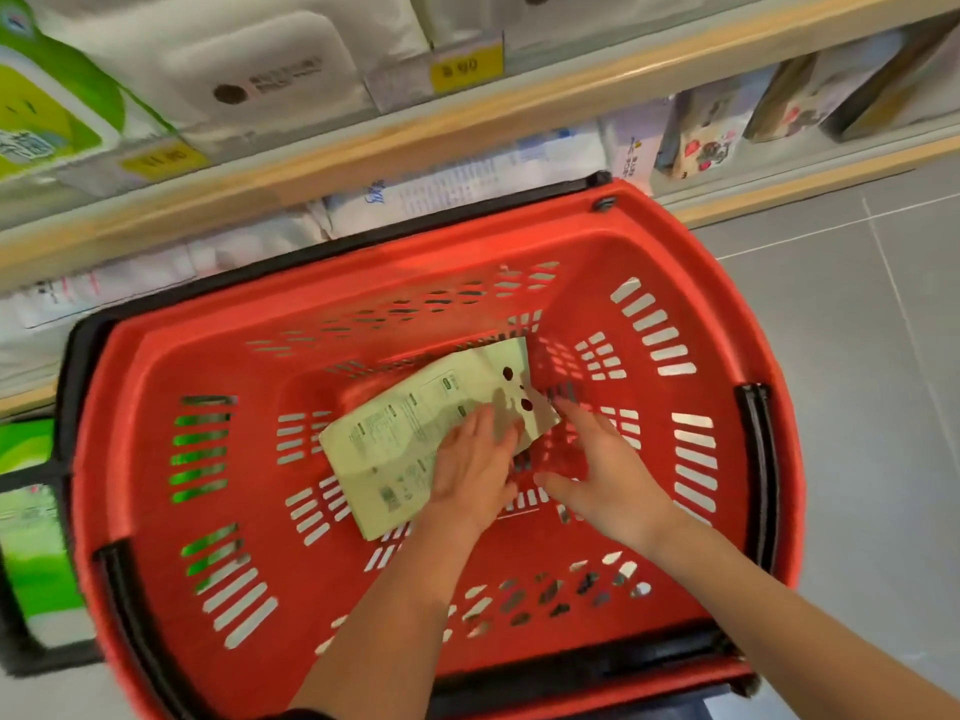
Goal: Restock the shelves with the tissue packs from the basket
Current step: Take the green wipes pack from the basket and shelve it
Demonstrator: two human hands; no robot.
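A pale green tissue pack [395, 439] lies flat on the bottom of the red basket [691, 262]. My left hand [475, 470] rests on the pack's right part, fingers straight and spread. My right hand [602, 475] is just beside the pack's right end, fingers spread and loosely bent, its fingertips near the pack's corner. I cannot tell whether the right fingers touch the pack. No other pack shows in the basket.
Wooden-edged shelves [467, 127] run across the top, stocked with white tissue packs [249, 70] and yellow price tags [467, 67]. Green packs [36, 111] stand at the far left. A lower shelf holds more white packs [457, 184]. Grey tiled floor [857, 330] lies to the right.
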